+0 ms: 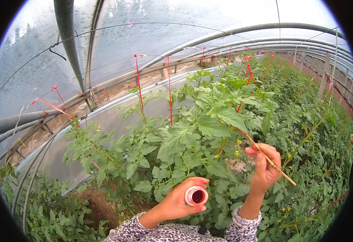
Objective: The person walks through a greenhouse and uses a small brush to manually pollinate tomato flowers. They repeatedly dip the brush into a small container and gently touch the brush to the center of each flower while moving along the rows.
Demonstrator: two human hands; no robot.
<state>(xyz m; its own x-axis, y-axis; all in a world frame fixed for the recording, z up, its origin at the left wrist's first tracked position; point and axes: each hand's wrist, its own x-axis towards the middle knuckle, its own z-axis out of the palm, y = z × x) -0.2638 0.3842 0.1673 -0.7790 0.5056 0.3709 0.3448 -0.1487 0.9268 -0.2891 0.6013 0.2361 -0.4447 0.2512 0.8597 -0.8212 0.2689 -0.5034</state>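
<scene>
Under translucent greenhouse film [120,44], my left hand [178,200] holds a white-rimmed round jar [188,196] of dark-red liquid [198,197] and my right hand [265,165] pinches a red-tipped wooden brush [282,173] near yellow blossoms [237,153]; work appears underway, finished blossoms indistinguishable.

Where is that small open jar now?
In the head view, low and slightly right of centre, the jar is in the left hand, to the lower left of the right hand holding a thin stick.

Open jar [196,196]: in your left hand [175,202], six o'clock
Thin stick [284,174]: in your right hand [264,169], four o'clock
</scene>
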